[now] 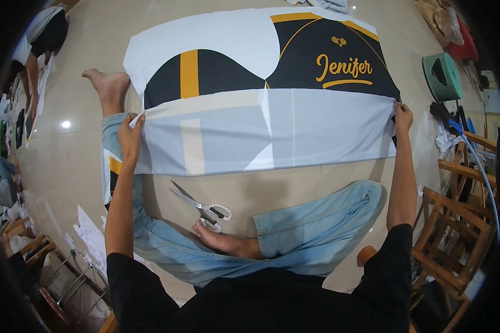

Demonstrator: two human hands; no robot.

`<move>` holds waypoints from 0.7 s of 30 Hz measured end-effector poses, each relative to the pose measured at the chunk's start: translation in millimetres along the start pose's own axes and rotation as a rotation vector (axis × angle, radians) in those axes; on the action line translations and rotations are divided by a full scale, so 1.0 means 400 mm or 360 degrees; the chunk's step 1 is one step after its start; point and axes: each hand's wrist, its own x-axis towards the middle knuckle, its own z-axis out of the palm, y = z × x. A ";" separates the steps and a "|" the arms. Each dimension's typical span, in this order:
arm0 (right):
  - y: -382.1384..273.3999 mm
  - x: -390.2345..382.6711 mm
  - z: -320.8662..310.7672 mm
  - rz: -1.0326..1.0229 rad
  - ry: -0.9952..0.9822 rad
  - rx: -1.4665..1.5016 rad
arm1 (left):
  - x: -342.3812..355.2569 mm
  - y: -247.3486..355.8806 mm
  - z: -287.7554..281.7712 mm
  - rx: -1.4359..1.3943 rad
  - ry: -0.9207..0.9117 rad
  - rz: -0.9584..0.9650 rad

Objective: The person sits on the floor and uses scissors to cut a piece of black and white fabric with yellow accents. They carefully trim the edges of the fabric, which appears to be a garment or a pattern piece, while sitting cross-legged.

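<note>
A wide sheet of printed fabric (222, 72) lies on the floor in front of me, white with black and yellow garment shapes. Its near part is folded over, so the pale grey underside (333, 127) faces up. My left hand (130, 132) pinches the left end of the fold, and a bit of white edge pokes out of the fingers. At the right end of the same fold, my right hand (403, 116) grips the fabric edge. Scissors (203, 206) with white and black handles lie on the floor between my legs, blades parted.
My bent legs in light blue jeans (322, 216) frame the near side. A green plastic stool (441, 76) and wooden frames (453, 238) stand on the right. White scraps (91, 236) lie at the left. Another person (39, 41) bends over fabric at the far left.
</note>
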 end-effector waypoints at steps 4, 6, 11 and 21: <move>-0.010 0.002 0.007 0.0018 -0.0024 -0.0020 | 0.010 0.010 0.001 0.0060 -0.0028 -0.0077; -0.015 0.004 0.006 0.0012 -0.0023 -0.0024 | 0.012 0.020 0.003 0.0105 0.0000 -0.0084; -0.050 -0.004 0.019 0.0041 -0.0021 -0.0050 | 0.020 0.002 -0.004 0.0178 0.0020 -0.0095; -0.021 0.013 -0.003 -0.0193 0.0131 -0.0228 | -0.002 0.047 0.013 0.0164 -0.0017 0.0013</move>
